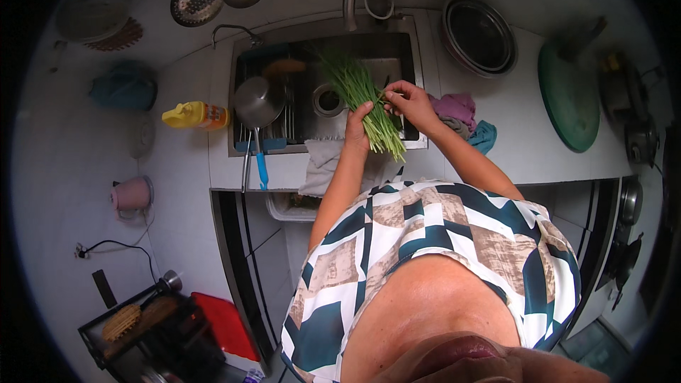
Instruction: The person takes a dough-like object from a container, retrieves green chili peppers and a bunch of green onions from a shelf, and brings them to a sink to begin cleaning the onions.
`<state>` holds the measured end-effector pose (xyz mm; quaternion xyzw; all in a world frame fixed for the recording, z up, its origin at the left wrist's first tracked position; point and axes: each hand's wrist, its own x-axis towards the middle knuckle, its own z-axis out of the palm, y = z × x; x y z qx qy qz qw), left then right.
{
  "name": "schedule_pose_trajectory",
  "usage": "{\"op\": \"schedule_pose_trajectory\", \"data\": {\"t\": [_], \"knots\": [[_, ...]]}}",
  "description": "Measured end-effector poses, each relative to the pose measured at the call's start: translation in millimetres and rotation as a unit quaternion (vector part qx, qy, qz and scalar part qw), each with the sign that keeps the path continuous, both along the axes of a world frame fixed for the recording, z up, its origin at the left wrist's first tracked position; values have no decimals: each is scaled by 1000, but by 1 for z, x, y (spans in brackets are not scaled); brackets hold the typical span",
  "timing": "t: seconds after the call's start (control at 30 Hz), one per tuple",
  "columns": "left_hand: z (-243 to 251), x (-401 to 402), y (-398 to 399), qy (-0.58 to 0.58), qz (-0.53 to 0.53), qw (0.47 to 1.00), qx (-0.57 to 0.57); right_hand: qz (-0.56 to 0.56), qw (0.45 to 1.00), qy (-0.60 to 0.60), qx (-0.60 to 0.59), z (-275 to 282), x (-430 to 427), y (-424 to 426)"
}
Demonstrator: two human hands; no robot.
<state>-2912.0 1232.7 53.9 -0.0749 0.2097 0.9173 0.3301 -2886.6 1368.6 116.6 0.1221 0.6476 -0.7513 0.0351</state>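
My left hand [359, 126] is closed around the lower part of a bunch of long green leafy stalks [352, 82], which look like chives. The bunch slants over the metal sink [378, 58], its pale cut ends towards me and its dark tips towards the back. At the right side of the bunch, the fingertips of my right hand [407, 98] pinch a thin stalk. The sink drain [328, 100] lies to the left of the bunch. A grey cloth [322, 162] hangs over the sink's front edge beside my left wrist.
A metal ladle-like pan [259, 101] with a blue handle rests at the sink's left, near a yellow bottle [197, 116]. The faucet [352, 0] arches over the back. To the right are crumpled cloths [457, 109], stacked basins [479, 37] and a green round board [566, 96].
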Motion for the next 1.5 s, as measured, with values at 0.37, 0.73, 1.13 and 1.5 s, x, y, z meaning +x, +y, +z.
{"op": "schedule_pose_trajectory", "data": {"t": [0.37, 0.73, 1.13, 1.5], "knots": [[19, 5, 6, 18, 53, 998, -1, -35, 998, 48, 23, 21, -4, 1], [24, 7, 15, -6, 137, 989, -57, 52, 940, 173, 289, -7, -2, 12], [27, 9, -3, 40, 67, 993, -92, 164, 835, 258, 458, 30, -17, 18], [47, 23, -11, 85, 24, 986, -140, 84, 995, 4, 62, -3, -16, 14]]}}
